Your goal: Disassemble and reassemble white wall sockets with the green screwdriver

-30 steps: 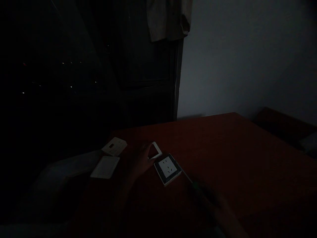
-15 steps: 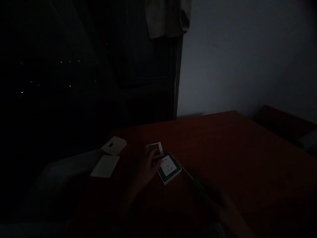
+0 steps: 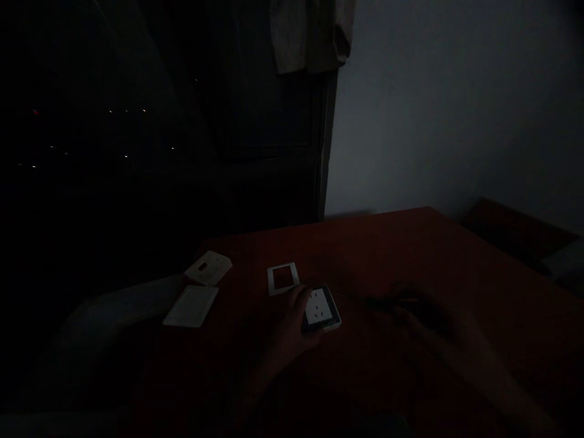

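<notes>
My left hand point(image 3: 296, 325) grips the near left side of a wall socket point(image 3: 318, 306), fingers at its far edge and thumb at its near edge. The socket's white face with slots points up, set in a dark surround on a white base. Just beyond it, a white square frame point(image 3: 271, 281) lies flat on the table. On the right, my right hand point(image 3: 438, 322) is closed around a screwdriver point(image 3: 381, 303), whose handle looks dark in the poor light. Its thin shaft points left toward the socket's right side; whether the tip touches cannot be made out.
On the reddish-brown table point(image 3: 387, 243), a white box-like piece point(image 3: 210, 267) with cut-outs and a flat white plate point(image 3: 191, 306) lie at the left. A pale wall point(image 3: 410, 121) rises behind. Cloth point(image 3: 310, 36) hangs by the dark window.
My left hand has moved right from the frame's edge and now clasps the socket, which is turned and shifted slightly right. My right hand has moved up and right with the screwdriver, now nearly level.
</notes>
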Demonstrator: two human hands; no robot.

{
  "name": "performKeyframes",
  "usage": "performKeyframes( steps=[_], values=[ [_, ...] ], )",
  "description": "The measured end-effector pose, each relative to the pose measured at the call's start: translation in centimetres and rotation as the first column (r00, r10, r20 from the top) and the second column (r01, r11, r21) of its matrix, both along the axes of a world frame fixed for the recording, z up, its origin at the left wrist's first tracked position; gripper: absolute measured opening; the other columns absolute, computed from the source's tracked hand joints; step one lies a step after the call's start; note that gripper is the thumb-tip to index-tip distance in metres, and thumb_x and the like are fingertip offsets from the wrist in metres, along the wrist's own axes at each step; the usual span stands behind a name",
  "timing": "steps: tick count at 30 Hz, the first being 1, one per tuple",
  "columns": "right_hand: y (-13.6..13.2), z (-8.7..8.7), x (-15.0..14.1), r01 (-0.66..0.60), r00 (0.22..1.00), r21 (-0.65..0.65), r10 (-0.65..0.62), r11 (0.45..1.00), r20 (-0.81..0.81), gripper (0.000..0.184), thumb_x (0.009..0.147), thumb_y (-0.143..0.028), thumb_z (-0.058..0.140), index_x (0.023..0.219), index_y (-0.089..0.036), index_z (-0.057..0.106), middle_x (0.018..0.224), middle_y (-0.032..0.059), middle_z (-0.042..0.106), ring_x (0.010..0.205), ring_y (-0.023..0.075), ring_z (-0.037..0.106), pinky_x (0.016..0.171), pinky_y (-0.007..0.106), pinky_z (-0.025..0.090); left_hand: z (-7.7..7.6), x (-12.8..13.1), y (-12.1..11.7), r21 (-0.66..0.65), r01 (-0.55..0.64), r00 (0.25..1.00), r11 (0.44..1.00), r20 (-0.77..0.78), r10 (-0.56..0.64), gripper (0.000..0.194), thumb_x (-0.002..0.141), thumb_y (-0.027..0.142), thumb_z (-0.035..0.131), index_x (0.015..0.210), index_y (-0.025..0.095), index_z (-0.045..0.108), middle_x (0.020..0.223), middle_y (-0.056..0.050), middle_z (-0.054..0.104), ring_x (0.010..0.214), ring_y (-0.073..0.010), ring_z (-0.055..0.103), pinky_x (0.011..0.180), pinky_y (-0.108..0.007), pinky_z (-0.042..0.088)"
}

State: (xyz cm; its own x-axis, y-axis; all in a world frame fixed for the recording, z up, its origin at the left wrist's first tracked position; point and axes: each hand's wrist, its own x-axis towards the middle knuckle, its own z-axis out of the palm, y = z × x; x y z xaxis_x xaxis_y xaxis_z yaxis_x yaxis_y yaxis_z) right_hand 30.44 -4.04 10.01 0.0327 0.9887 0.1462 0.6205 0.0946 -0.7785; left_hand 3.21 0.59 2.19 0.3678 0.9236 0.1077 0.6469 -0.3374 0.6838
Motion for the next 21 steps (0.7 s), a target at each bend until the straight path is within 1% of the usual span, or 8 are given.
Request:
performKeyframes(
  steps=[3,5,10,12,16,21],
  values=[
    [1.2,1.2,-0.3,0.021,0.998,0.095,-0.026,0.995,0.051,0.038,0.081,-0.046,0.061,0.111,-0.023,0.059,0.101,0.0086,0.072,0.081,0.0242,0.07,0.065,0.032,0.058,-0.6,-0.1,-0.1,0.026,-0.009,1.0,1.0,0.026,0.009,0.075,0.068,0.021,0.071,0.136,0.025,0.039,0.145,-0.009,0.036,0.131,-0.0307,0.038,0.109,-0.046,0.035],
    [1.9,1.8,-0.6,0.012,0.997,0.129,-0.022,0.992,0.072,0.04,0.082,-0.046,0.061,0.113,-0.023,0.057,0.097,0.008,0.072,0.076,0.0228,0.07,0.064,0.032,0.057,-0.8,-0.1,-0.2,0.023,-0.007,0.999,1.0,0.038,0.007,0.076,0.068,0.021,0.071,0.136,0.027,0.039,0.145,-0.009,0.036,0.131,-0.0305,0.038,0.109,-0.046,0.035],
    [3.4,2.7,-1.5,-0.06,0.992,0.199,0.036,0.978,0.124,0.032,0.085,-0.043,0.058,0.108,-0.022,0.058,0.096,0.0074,0.072,0.075,0.0208,0.07,0.065,0.03,0.056,-0.6,-0.3,-0.3,0.008,0.02,0.998,1.0,0.066,-0.021,0.077,0.069,0.022,0.071,0.137,0.029,0.037,0.145,-0.007,0.035,0.131,-0.0302,0.038,0.108,-0.046,0.035],
    [3.8,2.9,-1.8,-0.081,0.99,0.21,0.054,0.974,0.128,0.03,0.085,-0.042,0.057,0.107,-0.022,0.059,0.096,0.0073,0.072,0.075,0.0205,0.07,0.065,0.03,0.055,-0.7,-0.3,-0.3,0.001,0.022,0.997,1.0,0.074,-0.022,0.077,0.07,0.022,0.071,0.138,0.03,0.036,0.145,-0.007,0.036,0.131,-0.0305,0.037,0.109,-0.047,0.034],
    [4.5,3.5,-2.2,-0.144,0.982,0.2,0.115,0.969,0.151,0.026,0.086,-0.041,0.057,0.104,-0.023,0.059,0.095,0.0055,0.073,0.079,0.0198,0.07,0.067,0.028,0.054,-0.9,-0.2,-0.4,0.003,0.004,0.996,1.0,0.085,-0.005,0.079,0.07,0.019,0.07,0.139,0.029,0.034,0.146,-0.008,0.032,0.134,-0.0298,0.033,0.111,-0.047,0.032],
    [5.0,4.4,-3.1,-0.206,0.957,0.192,0.157,0.96,0.244,0.026,0.087,-0.042,0.055,0.104,-0.022,0.058,0.092,0.0057,0.073,0.076,0.0193,0.07,0.064,0.027,0.053,-0.8,-0.1,-0.4,0.028,0.007,0.998,1.0,0.067,-0.009,0.079,0.07,0.021,0.072,0.138,0.03,0.035,0.145,-0.007,0.035,0.131,-0.0294,0.038,0.109,-0.045,0.034]
  ],
)
